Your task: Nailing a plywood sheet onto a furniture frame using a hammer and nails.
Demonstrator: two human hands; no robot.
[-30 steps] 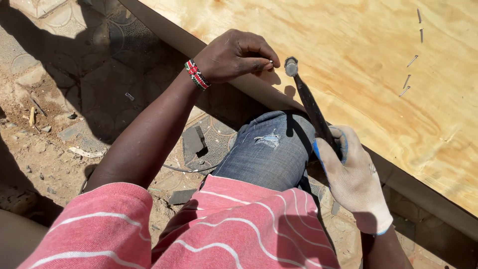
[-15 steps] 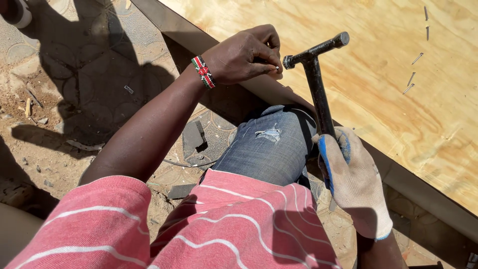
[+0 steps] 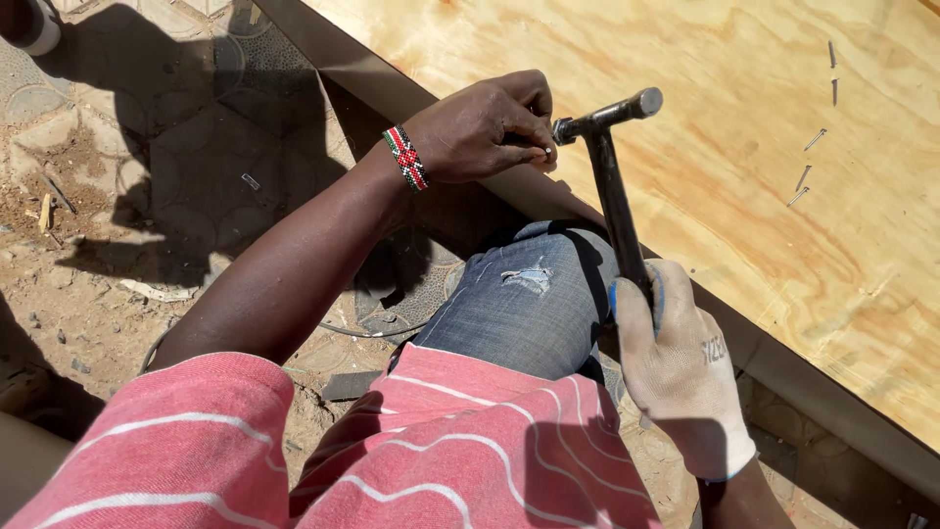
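Note:
My left hand [image 3: 485, 125], bare with a beaded wristband, pinches a small nail [image 3: 544, 150] against the edge of a large plywood sheet [image 3: 705, 147]. The dark hammer [image 3: 612, 186] is gripped low on its handle by my right hand [image 3: 681, 367], which wears a white work glove. The hammer's metal head sits right beside the nail and my left fingertips. My knee in blue jeans [image 3: 529, 304] is under the hammer's handle.
Several loose nails [image 3: 813, 162] lie on the plywood to the right. A dark frame edge [image 3: 783, 362] runs under the sheet. Patterned paving [image 3: 196, 147] and dirt with scraps lie to the left. A white object [image 3: 39, 29] shows at the top left corner.
The hammer swung from pointing along the sheet to head sideways against the nail. My left hand stayed at the plywood edge, pinching the nail.

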